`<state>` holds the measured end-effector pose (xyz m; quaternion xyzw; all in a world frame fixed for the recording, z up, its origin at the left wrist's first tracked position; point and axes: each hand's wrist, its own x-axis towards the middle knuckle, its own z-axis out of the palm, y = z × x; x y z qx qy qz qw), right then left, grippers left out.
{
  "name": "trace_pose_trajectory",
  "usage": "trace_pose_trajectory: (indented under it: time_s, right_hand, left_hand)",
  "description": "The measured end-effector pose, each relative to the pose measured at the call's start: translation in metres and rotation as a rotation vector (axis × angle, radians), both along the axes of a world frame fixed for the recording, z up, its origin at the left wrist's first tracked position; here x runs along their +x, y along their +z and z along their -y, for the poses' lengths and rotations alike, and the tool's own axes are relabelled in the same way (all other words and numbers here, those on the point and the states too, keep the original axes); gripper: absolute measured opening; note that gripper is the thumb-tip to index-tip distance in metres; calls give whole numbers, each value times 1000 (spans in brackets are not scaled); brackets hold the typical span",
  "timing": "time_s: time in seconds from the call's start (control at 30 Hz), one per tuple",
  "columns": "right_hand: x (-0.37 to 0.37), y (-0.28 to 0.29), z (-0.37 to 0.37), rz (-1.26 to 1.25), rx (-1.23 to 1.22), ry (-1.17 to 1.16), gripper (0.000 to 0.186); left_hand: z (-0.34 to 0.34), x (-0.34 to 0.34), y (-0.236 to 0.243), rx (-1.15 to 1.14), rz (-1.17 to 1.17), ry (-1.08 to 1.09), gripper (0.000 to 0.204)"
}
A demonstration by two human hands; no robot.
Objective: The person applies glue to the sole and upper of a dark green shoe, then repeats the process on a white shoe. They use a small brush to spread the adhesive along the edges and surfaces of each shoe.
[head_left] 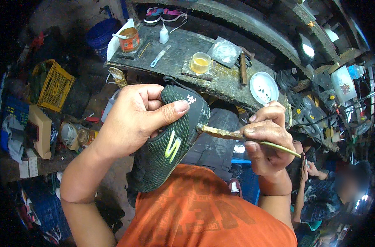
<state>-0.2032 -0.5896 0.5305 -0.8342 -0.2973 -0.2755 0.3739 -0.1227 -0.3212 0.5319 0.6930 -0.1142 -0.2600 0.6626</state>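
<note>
Far left of the frame: one cardboard box (39,133), open; above it, one yellow crate (55,88), slatted, tilted.

Upper left: one blue bucket (100,36), standing beside the end of the bench (180,48), dark and stained.

On the bench, left end: one orange can (132,42), a white-handled implement across its rim.

Left of centre: left hand (143,110), closed on the shoe, fingers curled in at the opening, thumb pressed flat along the outside of the heel.

Centre: one shoe (162,144), dark green-black mesh, bright yellow-green mark on the side; held up tilted, heel toward the top of the frame, toe near the orange shirt (208,210).

Top, left of centre: one pair of sneakers (162,15), dark with pink and blue; below, one spatula (160,56), blue-handled, and one white squeeze bottle (164,35), upright.

Upper centre: one translucent cup (200,64), yellowish contents; one grey slab (225,51); one hammer (243,70).

Right of centre: one stick (220,132), crusted, its left end touching the shoe near the heel edge; right hand (273,133), thumb and fingers pinched around it; above, one white dish (257,79), dark bits inside.

Lower right: a co-worker (319,206), patterned dark top.
</note>
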Motion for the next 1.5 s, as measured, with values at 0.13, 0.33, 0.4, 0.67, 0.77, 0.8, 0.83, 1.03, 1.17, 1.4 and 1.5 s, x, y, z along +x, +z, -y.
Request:
trace_pose_trajectory:
  time_s: [0.13,0.33,0.4,0.67,0.77,0.8,0.83,1.03,1.17,1.4,1.5]
  right_hand:
    - [-3,2,-2,-14,-25,9,24]
    - [-6,4,-4,-49,-73,22,25]
    - [-7,4,-5,-62,-66,29,25]
    - [-9,2,-5,-121,-145,124,24]
    - [1,-5,6,-103,-18,215,21]
    - [5,-12,6,-134,222,159,19]
    - [9,-19,6,-160,461,122,18]
    - [116,-63,37,-164,190,-302,19]
    - [193,-103,34,-175,-225,-436,20]
    - [235,-112,29,-414,-154,-425,31]
    - [222,-105,37,-478,67,-350,27]
  left_hand:
    - [-1,-1,-1,-6,-23,5,27]
    - [2,3,-1,-35,-28,-7,26]
    - [3,2,-2,-56,-47,7,26]
    - [-2,7,-10,-31,-64,-6,27]
    - [-8,13,-19,-158,-89,18,26]
    - [-18,13,-18,-250,-71,-32,28]
    - [-21,13,-22,-202,-52,33,29]
    - [-50,15,-36,-33,230,173,41]
    - [-63,5,-35,-11,543,0,80]
    - [-83,12,-40,247,503,131,53]
    - [-89,24,-48,115,235,174,34]
